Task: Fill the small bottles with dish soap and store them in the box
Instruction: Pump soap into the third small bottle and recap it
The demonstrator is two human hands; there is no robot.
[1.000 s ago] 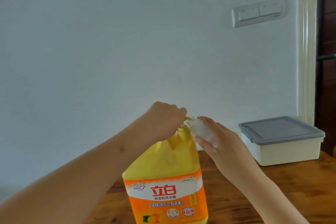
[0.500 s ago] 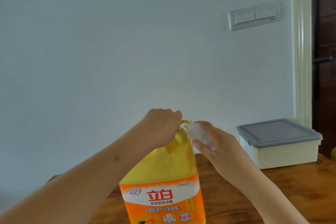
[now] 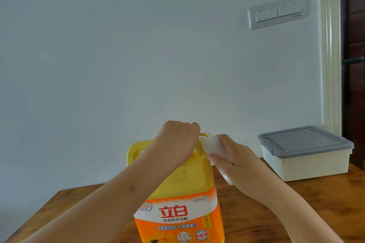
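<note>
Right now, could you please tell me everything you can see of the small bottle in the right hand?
The small bottle is clear and plastic-looking; how full it is cannot be judged. The right hand grips its body, fingers covering the lower part. It is tilted, neck pointing up and left, right at the yellow spout of the soap jug, above the table.

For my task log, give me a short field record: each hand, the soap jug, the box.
left hand: curled on the yellow pump of the large yellow plastic dish soap jug
right hand: holds the small clear plastic bottle tilted, mouth at the pump's spout
box: cream plastic, grey lid on, at the right of the wooden table
</note>
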